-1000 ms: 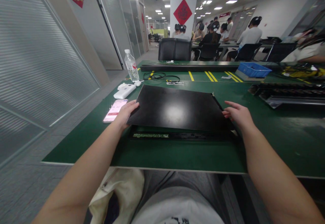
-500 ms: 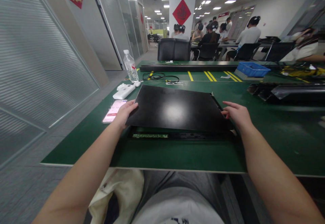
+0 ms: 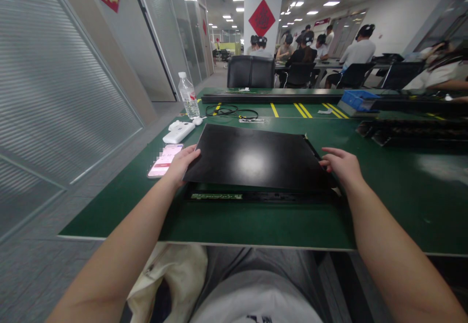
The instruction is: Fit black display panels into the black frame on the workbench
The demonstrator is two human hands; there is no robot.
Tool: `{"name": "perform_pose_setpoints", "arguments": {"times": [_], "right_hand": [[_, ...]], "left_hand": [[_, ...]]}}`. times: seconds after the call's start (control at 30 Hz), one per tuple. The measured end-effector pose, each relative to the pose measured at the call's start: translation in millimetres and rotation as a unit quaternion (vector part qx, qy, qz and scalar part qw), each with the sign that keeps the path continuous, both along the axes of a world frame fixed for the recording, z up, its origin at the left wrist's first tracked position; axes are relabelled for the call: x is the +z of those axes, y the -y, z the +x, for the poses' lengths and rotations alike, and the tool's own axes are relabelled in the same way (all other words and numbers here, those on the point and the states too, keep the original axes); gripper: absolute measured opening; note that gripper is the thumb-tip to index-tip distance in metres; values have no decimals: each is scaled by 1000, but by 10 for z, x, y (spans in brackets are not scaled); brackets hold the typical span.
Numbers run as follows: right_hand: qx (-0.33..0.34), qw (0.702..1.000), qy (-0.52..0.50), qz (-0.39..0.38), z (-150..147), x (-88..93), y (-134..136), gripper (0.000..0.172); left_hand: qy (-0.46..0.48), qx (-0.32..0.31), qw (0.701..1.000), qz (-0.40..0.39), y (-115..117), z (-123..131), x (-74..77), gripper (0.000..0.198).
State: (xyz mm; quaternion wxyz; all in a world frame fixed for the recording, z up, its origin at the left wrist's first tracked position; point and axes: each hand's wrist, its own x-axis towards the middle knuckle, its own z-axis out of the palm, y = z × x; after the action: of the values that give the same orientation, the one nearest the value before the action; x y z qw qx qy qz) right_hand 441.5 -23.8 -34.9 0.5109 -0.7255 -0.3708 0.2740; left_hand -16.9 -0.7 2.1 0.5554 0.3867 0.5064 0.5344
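Observation:
A glossy black panel is tilted over the green table, its near edge raised above a dark strip with a green circuit board. My left hand grips the panel's left edge, thumb on top and the other fingers partly hidden beside it. At the panel's right edge is my right hand, its fingers bent around a thin dark frame piece that runs along that side. The undersides of both grips are hidden.
Left of the panel lie a lit phone, a white device and a water bottle. Black cable is coiled behind. At the right are a blue basket and long black parts. People sit at farther tables.
The panel's left side and my left hand have shifted very slightly right. At the far right, the blue basket has moved left and yellow material and a clear wrap have gone from view.

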Motion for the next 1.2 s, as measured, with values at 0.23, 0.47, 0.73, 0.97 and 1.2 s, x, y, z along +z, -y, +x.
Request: {"name": "perform_pose_setpoints", "arguments": {"times": [0.23,0.47,0.73,0.97,1.2], "right_hand": [[-12,999,42,6,34,-41,-9,45],[-16,998,53,4,87,-93,-22,45],[-14,997,75,-15,115,-107,-34,46],[-11,996,87,-15,125,-106,-30,45],[-22,990,128,-48,70,-49,-7,48]], "left_hand": [[4,-3,1000,-7,6,23,-15,31],[2,-37,999,-11,-34,-5,-107,39],[2,-36,999,-3,-141,-78,-265,29],[-1,-39,999,-5,-166,-99,-306,36],[-11,-46,999,5,-174,-107,-324,31]]}}
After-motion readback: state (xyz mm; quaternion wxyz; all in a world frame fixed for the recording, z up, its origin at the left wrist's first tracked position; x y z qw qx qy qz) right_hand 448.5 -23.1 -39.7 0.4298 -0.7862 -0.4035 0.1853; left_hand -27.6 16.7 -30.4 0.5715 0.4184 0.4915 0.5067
